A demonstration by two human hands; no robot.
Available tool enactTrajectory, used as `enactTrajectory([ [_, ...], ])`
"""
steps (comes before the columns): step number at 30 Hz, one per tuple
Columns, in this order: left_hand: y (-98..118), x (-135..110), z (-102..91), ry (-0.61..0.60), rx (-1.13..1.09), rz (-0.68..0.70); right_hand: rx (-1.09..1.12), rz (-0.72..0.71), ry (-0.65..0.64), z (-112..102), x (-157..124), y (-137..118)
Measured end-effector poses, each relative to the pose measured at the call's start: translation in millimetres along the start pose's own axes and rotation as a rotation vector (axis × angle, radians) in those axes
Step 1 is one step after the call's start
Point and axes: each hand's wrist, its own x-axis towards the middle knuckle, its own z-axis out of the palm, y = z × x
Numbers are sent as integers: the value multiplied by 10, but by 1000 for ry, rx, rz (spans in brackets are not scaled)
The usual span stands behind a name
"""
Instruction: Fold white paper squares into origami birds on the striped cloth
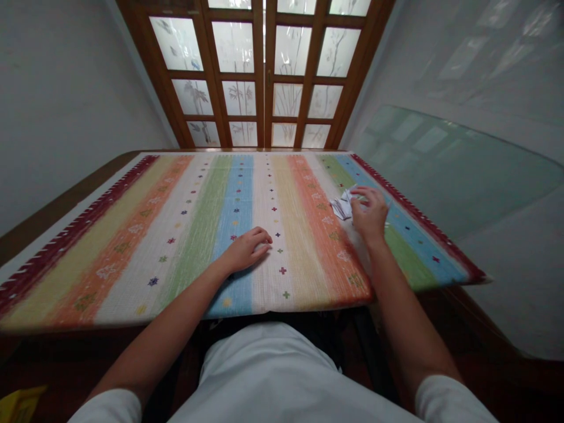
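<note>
My left hand [247, 247] rests palm down on the striped cloth [185, 235], on its blue and white stripes, with the fingers curled loosely and nothing visible in it. My right hand [369, 212] lies further off to the right, its fingers bent over a small folded piece of white and grey paper [341, 207] that sticks out to the left of the hand. The paper sits on the orange and green stripes. How firmly the hand grips it is hidden under the fingers.
The striped cloth covers a wooden table [66, 200]. A wooden door with frosted glass panes [264, 70] stands behind the table. A sheet of glass [462, 170] leans on the right wall. A yellow object [17, 402] lies at lower left.
</note>
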Motion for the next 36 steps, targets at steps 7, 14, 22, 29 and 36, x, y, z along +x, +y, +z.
enactTrajectory([
  [7,-79,-122,-157,-135,317,2,40,-532,-1029,514,-748,-662],
  [14,-173,-284,-213,-301,419,-58,6,-638,-1256,694,-736,-699],
  [22,-449,-161,-203,-317,414,11,37,-635,-1250,811,-771,-520],
  [29,-480,-154,-135,-311,395,27,33,-661,-1231,837,-737,-486],
  [36,-480,-106,-143,-354,379,50,27,-668,-1229,806,-715,-516],
])
